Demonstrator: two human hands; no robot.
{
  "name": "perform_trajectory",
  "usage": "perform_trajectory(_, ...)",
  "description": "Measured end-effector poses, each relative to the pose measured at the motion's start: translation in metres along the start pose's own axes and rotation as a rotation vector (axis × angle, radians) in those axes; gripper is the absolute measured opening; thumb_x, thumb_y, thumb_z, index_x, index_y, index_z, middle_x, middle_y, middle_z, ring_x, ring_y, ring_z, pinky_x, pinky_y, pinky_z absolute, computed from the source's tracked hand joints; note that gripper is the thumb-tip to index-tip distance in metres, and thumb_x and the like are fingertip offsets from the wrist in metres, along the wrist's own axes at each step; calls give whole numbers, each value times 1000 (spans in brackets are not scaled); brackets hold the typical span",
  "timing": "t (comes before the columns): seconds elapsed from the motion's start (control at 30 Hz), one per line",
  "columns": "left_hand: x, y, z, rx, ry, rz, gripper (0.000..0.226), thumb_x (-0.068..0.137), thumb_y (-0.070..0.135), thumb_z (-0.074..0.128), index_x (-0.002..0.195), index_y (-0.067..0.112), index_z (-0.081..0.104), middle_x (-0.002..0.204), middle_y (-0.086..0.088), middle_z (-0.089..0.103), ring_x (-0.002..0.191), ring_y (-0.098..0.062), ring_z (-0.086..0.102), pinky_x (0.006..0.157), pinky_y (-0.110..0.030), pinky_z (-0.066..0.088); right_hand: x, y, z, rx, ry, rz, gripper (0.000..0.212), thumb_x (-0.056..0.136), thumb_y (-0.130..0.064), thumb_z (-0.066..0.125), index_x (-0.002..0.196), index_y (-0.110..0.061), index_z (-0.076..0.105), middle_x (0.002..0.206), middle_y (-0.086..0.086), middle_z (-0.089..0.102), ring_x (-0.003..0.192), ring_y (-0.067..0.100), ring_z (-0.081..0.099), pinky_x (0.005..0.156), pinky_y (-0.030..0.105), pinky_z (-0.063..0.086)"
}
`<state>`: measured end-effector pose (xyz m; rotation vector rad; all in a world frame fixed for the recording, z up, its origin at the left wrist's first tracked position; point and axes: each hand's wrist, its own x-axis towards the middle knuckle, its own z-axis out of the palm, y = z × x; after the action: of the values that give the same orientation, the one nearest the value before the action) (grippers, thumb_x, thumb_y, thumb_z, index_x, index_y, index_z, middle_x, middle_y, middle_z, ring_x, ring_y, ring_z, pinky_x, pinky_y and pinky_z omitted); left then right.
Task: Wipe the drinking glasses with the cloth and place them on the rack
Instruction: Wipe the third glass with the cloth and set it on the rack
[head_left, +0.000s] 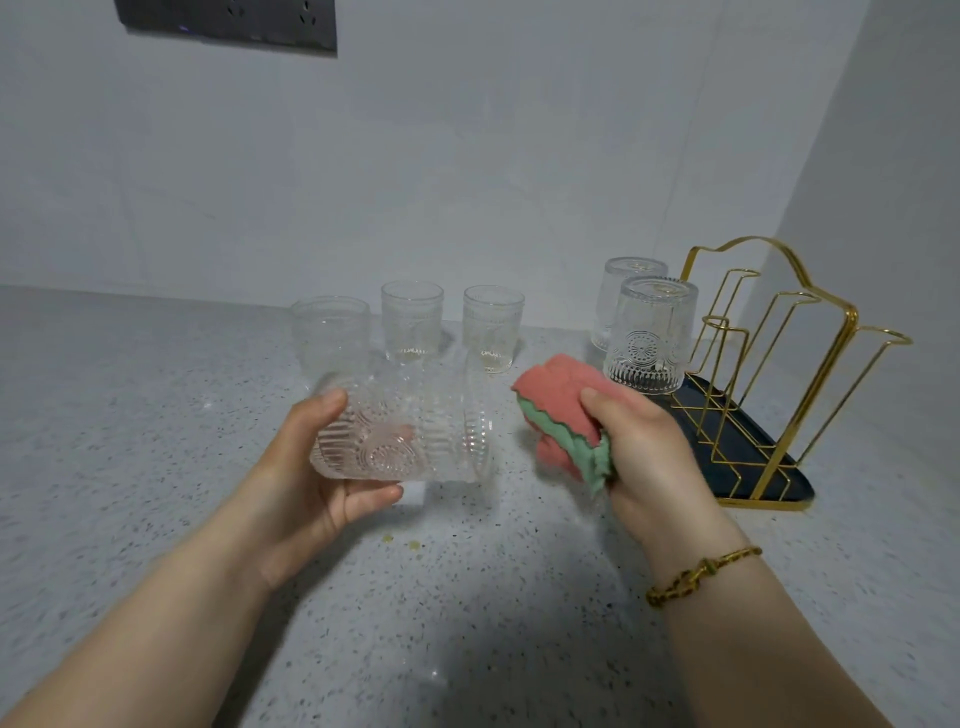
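Observation:
My left hand (311, 478) grips a clear embossed drinking glass (415, 431) held on its side, mouth toward the right, above the counter. My right hand (649, 457) holds a bunched pink and green cloth (561, 415) just right of the glass mouth, a small gap between them. Three more glasses stand upright on the counter behind: one at the left (331, 332), one in the middle (411, 319), one at the right (493, 327). Two glasses, a front one (649, 338) and a rear one (631, 275), sit upside down on the gold wire rack (769, 364).
The rack stands on a dark tray (753, 457) in the right corner, against the side wall. A speckled grey counter (156, 415) runs below a pale back wall with a dark socket panel (228, 21). Small yellowish spots (400, 543) lie on the counter under my hands.

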<state>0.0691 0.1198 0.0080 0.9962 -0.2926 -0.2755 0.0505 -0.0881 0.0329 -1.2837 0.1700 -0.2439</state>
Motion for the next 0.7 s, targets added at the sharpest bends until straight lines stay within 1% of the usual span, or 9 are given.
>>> perform_trajectory(0.13, 0, -9, 1, 37, -32, -73, 77, 9, 44, 90, 81, 21, 72, 77, -8, 73, 59, -21, 70, 39, -27, 53, -4, 11, 11, -57, -72, 72, 4, 91, -16, 49, 90, -14, 52, 79, 7, 62, 53, 13, 62, 53, 28, 51)
perform_trajectory(0.23, 1, -12, 1, 44, -32, -103, 87, 10, 44, 90, 91, 19, 68, 81, -9, 73, 59, -21, 69, 39, -27, 54, -3, 17, 15, -86, -133, 64, 20, 91, -26, 48, 101, -9, 52, 88, 10, 62, 70, 20, 62, 71, 38, 51)
perform_trajectory(0.3, 1, -10, 1, 25, -29, -91, 82, 10, 43, 90, 87, 21, 70, 80, -9, 73, 58, -22, 69, 38, -27, 53, -3, 16, 14, -9, -189, 66, 29, 90, -33, 45, 99, -7, 55, 93, 14, 64, 86, 25, 62, 87, 44, 48)
perform_trajectory(0.37, 1, -7, 1, 9, -32, -69, 72, 11, 43, 90, 77, 23, 73, 76, -7, 73, 56, -22, 69, 39, -28, 54, -4, 11, 13, 135, -284, 109, 40, 87, -40, 40, 97, -5, 58, 98, 17, 64, 98, 28, 60, 96, 42, 45)
perform_trajectory(0.4, 1, -6, 1, 10, -35, -60, 68, 11, 44, 90, 74, 24, 74, 75, -6, 72, 55, -21, 69, 39, -28, 54, -3, 10, 12, 174, -322, 124, 49, 86, -42, 37, 104, -1, 57, 104, 19, 63, 103, 28, 59, 97, 40, 44)
perform_trajectory(0.47, 0, -4, 2, 15, -42, -53, 63, 11, 46, 89, 69, 26, 75, 71, -3, 72, 54, -19, 69, 39, -27, 54, -3, 9, 12, 197, -369, 119, 45, 90, -35, 36, 107, 2, 55, 108, 19, 62, 102, 23, 61, 94, 33, 47)
perform_trajectory(0.57, -1, -3, 3, 18, -43, -55, 62, 9, 47, 87, 66, 27, 75, 67, -2, 72, 51, -17, 68, 38, -26, 53, -5, 9, 13, 52, -361, 4, 12, 87, -5, 49, 87, -9, 60, 87, 8, 65, 73, 8, 66, 71, 19, 56)
perform_trajectory(0.63, -1, -4, 3, 17, -41, -65, 63, 9, 46, 87, 67, 27, 75, 68, -3, 72, 50, -18, 68, 38, -27, 53, -8, 11, 13, -150, -355, -121, 18, 80, 1, 58, 84, -16, 55, 84, 2, 64, 70, 6, 64, 63, 15, 52)
perform_trajectory(0.7, 0, -6, 2, 17, -62, -83, 64, 11, 45, 88, 71, 28, 75, 72, -5, 72, 52, -19, 68, 38, -28, 53, -9, 16, 14, -360, -335, -288, 29, 75, -1, 67, 82, -21, 47, 89, 0, 60, 79, 10, 59, 68, 14, 50)
